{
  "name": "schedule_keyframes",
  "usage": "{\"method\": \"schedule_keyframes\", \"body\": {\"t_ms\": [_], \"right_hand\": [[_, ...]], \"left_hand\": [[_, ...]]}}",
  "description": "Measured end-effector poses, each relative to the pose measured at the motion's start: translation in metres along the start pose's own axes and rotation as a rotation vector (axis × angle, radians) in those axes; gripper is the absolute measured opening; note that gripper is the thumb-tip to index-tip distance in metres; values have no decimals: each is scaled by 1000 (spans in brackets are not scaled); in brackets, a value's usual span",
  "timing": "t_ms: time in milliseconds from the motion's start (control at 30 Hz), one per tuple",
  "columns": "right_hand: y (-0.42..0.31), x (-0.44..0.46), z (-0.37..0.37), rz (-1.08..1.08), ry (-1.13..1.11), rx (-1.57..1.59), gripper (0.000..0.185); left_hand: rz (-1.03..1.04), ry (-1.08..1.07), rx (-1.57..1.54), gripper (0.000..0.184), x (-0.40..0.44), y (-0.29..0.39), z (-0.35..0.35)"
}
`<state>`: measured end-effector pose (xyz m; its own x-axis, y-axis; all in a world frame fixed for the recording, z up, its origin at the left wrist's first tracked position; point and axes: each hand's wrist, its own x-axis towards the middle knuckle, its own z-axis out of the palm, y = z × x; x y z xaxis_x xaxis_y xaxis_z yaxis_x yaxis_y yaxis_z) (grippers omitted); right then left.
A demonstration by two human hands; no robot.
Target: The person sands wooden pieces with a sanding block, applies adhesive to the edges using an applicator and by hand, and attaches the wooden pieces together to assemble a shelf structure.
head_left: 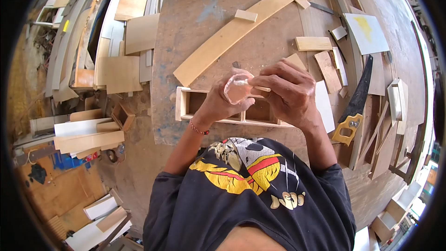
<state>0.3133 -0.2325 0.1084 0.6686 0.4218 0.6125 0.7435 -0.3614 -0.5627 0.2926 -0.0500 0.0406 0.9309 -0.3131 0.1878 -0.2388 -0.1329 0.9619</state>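
Black shirt (251, 218) sits nearest, below the worktop (200, 23). The left hand (216, 101) has its grip closed around a cup (238, 95), mouth upward, above a divided wooden box (178, 104). The right hand (291, 90) has its grip pinching a stick (261, 88), its whitish tip at the cup's mouth. Beyond lies a plank (227, 42); rightward, a saw (357, 100).

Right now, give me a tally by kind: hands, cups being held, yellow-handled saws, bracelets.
Hands: 2, left hand and right hand
Held cup: 1
Yellow-handled saw: 1
Bracelet: 1
Total: 5
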Motion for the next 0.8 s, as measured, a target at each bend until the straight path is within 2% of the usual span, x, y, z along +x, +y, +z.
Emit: {"method": "schedule_keyframes", "body": {"t_ms": [333,600,800], "right_hand": [[-6,-11,7,0,-40,35,23],[-21,-11,-18,-22,21,-6,28],[-16,-4,-26,-6,60,62,28]], "left_hand": [[76,-19,56,41,-1,7,2],[-12,-73,-240,39,4,17,1],[-13,-141,-191,43,1,14,-2]]}}
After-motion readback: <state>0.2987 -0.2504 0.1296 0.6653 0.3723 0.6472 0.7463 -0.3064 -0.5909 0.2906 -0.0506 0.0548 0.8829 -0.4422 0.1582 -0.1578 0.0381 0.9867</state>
